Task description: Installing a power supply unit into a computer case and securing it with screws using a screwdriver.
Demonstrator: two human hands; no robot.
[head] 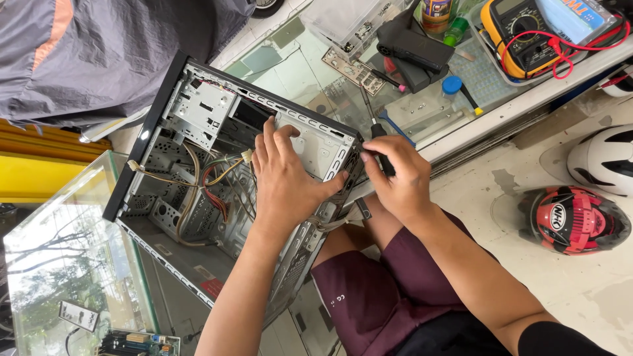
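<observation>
An open grey metal computer case point(198, 112) lies on its side across a glass counter, its inside facing me, with drive bays and loose coloured cables point(211, 188) showing. My left hand point(285, 177) reaches into the case, palm flat on the inner rear panel, thumb hooked over the case's edge. My right hand point(395, 175) grips a black-handled screwdriver point(377, 135), whose handle rests against the outside of the rear corner of the case. The shaft points away toward the counter. Where the tip sits I cannot tell.
The glass counter point(66, 264) holds a yellow multimeter point(521, 29) with red leads, a black box, a small blue-capped tool and a metal plate. A red helmet point(573, 219) and a white helmet point(603, 158) lie on the floor at right. Grey fabric covers the top left.
</observation>
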